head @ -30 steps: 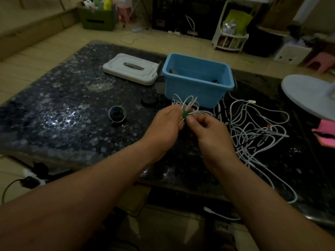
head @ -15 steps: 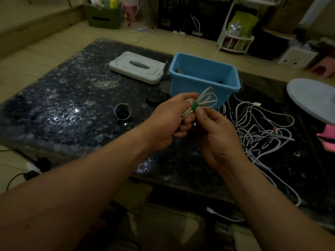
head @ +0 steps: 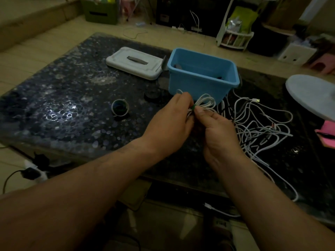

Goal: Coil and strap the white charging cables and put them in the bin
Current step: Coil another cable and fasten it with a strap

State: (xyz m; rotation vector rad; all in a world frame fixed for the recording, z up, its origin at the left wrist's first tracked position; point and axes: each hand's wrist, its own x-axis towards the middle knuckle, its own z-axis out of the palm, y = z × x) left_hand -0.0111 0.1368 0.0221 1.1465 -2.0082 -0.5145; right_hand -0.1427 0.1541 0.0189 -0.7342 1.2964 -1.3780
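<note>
White coil (head: pixel 205 102): held just before blue bin (head: pixel 196 82);
Green strap (head: pixel 193 107): round coil's middle; fastening step, likely;
Left hand (head: pixel 170 122): gripping coil;
Right hand (head: pixel 216 128): pinching strap;
Next: lift and drop into bin

no legible text, labels or numbers

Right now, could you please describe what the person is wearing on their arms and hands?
Nothing visible: the left forearm and right forearm are bare, without sleeves or watch; the left hand and right hand show no gloves or rings.
</note>
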